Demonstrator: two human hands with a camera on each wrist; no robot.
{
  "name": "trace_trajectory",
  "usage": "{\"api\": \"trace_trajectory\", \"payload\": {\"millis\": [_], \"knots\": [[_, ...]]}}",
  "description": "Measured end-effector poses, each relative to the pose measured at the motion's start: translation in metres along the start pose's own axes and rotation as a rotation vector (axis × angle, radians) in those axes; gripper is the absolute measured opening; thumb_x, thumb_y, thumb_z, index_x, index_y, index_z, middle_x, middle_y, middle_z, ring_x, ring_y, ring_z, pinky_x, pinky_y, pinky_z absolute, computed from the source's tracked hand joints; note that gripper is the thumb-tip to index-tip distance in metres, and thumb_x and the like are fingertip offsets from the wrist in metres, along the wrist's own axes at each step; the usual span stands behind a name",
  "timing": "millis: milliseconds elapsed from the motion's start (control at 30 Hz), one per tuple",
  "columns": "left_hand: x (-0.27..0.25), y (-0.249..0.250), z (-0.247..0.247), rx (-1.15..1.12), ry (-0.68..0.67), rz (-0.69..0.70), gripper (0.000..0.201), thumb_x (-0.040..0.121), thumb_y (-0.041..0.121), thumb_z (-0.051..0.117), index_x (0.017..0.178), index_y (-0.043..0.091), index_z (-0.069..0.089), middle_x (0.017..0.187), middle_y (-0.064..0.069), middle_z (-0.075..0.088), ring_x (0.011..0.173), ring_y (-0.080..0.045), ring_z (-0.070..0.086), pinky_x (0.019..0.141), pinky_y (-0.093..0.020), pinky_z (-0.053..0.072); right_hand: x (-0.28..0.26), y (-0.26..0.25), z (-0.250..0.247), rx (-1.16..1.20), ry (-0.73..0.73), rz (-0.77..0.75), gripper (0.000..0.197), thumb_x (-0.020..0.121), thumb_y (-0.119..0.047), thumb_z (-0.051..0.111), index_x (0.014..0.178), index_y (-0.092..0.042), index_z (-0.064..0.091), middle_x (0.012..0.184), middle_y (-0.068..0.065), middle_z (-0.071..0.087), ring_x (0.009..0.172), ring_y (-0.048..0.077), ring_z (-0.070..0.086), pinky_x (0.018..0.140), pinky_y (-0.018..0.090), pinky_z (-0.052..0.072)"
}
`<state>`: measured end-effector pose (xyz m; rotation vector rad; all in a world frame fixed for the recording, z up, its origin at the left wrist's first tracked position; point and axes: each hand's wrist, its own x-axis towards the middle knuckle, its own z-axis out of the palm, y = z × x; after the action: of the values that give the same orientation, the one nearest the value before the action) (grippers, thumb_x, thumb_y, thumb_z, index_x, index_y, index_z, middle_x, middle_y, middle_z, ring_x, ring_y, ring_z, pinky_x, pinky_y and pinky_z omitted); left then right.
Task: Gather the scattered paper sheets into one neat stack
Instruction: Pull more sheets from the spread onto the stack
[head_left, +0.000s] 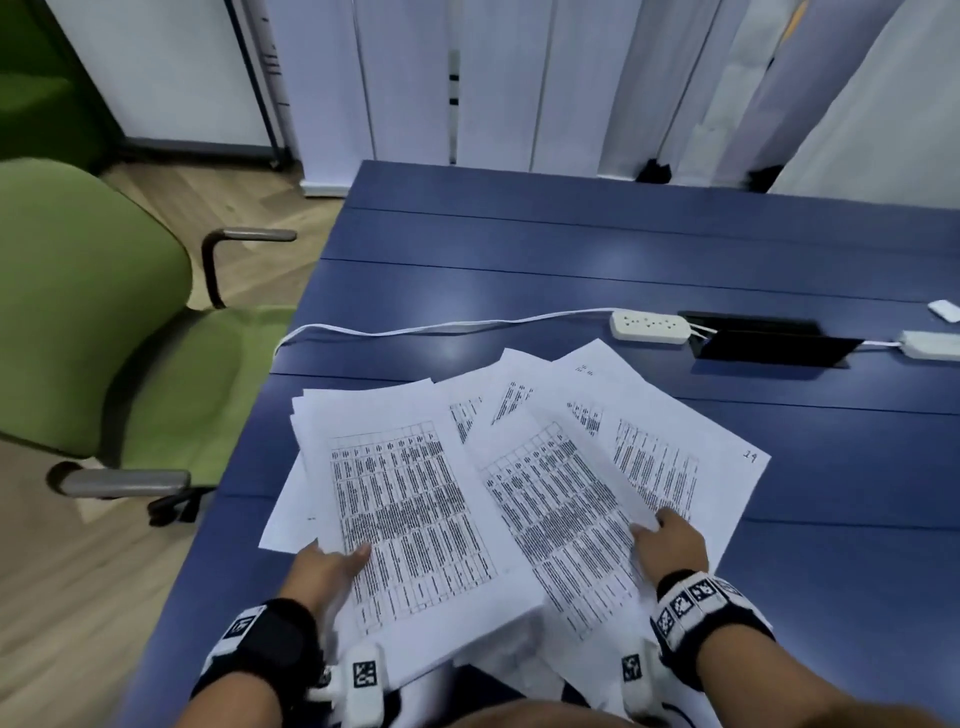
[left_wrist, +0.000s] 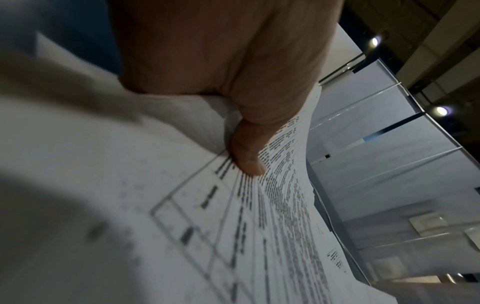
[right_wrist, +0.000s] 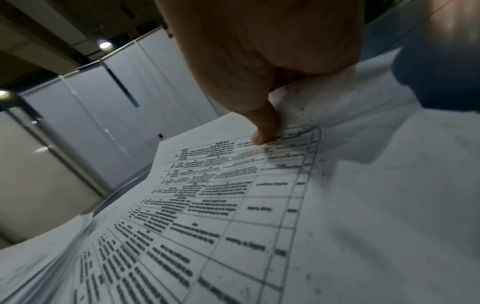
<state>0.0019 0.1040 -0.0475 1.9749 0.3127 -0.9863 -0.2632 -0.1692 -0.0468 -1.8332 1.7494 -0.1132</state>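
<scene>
Several white paper sheets (head_left: 415, 499) printed with tables lie fanned and overlapping on the blue table (head_left: 571, 249), near its front edge. My left hand (head_left: 332, 564) grips the left bundle at its near edge, thumb on top of the printed page, fingers hidden beneath. In the left wrist view the thumb (left_wrist: 246, 158) presses on the sheets (left_wrist: 182, 226). My right hand (head_left: 670, 543) holds the right bundle the same way; its thumb (right_wrist: 262, 131) lies on a table sheet (right_wrist: 233, 205). The sheets' near ends hang over the table edge toward my body.
A white power strip (head_left: 649, 326) with a cable running left lies beyond the papers, beside a black cable hatch (head_left: 769, 340). Another white strip (head_left: 930, 344) sits at the right edge. A green armchair (head_left: 93, 332) stands left of the table. White vertical blinds hang behind.
</scene>
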Motion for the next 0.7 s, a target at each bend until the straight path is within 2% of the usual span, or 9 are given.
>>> {"api": "trace_trajectory", "payload": {"millis": [67,133,200,267,367,467,567,633,700], "knots": [[-0.002,0.004,0.005,0.023,-0.064,-0.010,0.091,0.082,0.037,0.073,0.142,-0.012,0.026,0.148,-0.027,0.036,0.124,-0.042,0.047,0.101,-0.043,0.042,0.004,0.012,-0.009,0.023,0.036,0.063,0.011,0.090,-0.015,0.057,0.085,-0.005,0.055,0.072,0.009,0.058,0.059,0.020,0.050,0.051,0.025,0.037],[-0.004,0.008,0.006,0.084,-0.122,0.004,0.085,0.080,0.036,0.074,0.140,-0.008,0.033,0.148,-0.027,0.035,0.129,-0.043,0.044,0.106,-0.045,0.038,0.007,0.025,-0.016,0.020,0.075,0.112,0.007,0.089,-0.013,0.055,0.087,-0.006,0.053,0.077,0.013,0.059,0.059,0.021,0.049,0.051,0.026,0.036],[-0.004,0.009,0.007,0.082,-0.146,0.012,0.088,0.085,0.032,0.071,0.147,-0.005,0.020,0.153,-0.026,0.026,0.137,-0.043,0.033,0.109,-0.050,0.030,0.011,0.039,-0.022,0.014,0.106,0.178,0.009,0.088,-0.010,0.055,0.095,-0.004,0.055,0.088,0.019,0.062,0.070,0.028,0.053,0.061,0.029,0.041],[-0.003,0.010,0.006,0.034,-0.153,0.001,0.099,0.082,0.032,0.074,0.149,-0.005,0.010,0.156,-0.024,0.021,0.139,-0.044,0.027,0.109,-0.057,0.025,0.013,0.050,-0.028,0.001,0.110,0.231,0.021,0.088,-0.010,0.056,0.107,-0.002,0.058,0.105,0.022,0.062,0.089,0.035,0.057,0.074,0.033,0.044],[0.011,0.002,0.004,0.025,-0.140,0.020,0.102,0.076,0.037,0.078,0.145,-0.010,0.020,0.156,-0.023,0.021,0.140,-0.042,0.028,0.109,-0.054,0.025,0.015,0.059,-0.033,-0.069,0.116,0.280,0.028,0.087,-0.023,0.058,0.109,-0.005,0.060,0.109,0.023,0.062,0.102,0.039,0.057,0.086,0.038,0.049],[0.016,0.004,0.007,0.002,-0.150,0.054,0.108,0.066,0.037,0.085,0.143,-0.009,0.025,0.152,-0.023,0.032,0.137,-0.040,0.034,0.107,-0.052,0.027,0.017,0.052,-0.033,-0.184,0.117,0.280,0.042,0.084,-0.038,0.063,0.117,-0.012,0.060,0.120,0.024,0.052,0.113,0.040,0.049,0.091,0.042,0.048],[0.008,0.018,0.015,0.040,-0.160,0.084,0.095,0.073,0.034,0.081,0.139,-0.011,0.031,0.146,-0.027,0.039,0.135,-0.042,0.037,0.108,-0.052,0.028,0.015,0.035,-0.033,-0.117,0.119,0.273,0.060,0.075,-0.038,0.076,0.124,-0.014,0.053,0.133,0.022,0.041,0.123,0.040,0.038,0.098,0.046,0.042],[0.002,0.026,0.023,0.057,-0.179,0.102,0.083,0.078,0.030,0.078,0.134,-0.013,0.035,0.141,-0.023,0.046,0.130,-0.039,0.042,0.108,-0.052,0.030,0.017,0.027,-0.033,-0.059,0.103,0.314,0.081,0.068,-0.035,0.082,0.134,-0.011,0.041,0.140,0.022,0.034,0.129,0.040,0.032,0.102,0.047,0.036],[0.003,0.026,0.035,0.091,-0.197,0.135,0.059,0.083,0.020,0.074,0.122,-0.013,0.043,0.122,-0.014,0.058,0.115,-0.031,0.052,0.103,-0.044,0.038,0.025,0.024,-0.037,-0.041,0.074,0.358,0.102,0.062,-0.032,0.087,0.141,-0.006,0.029,0.143,0.025,0.031,0.131,0.041,0.031,0.105,0.048,0.033]]}}
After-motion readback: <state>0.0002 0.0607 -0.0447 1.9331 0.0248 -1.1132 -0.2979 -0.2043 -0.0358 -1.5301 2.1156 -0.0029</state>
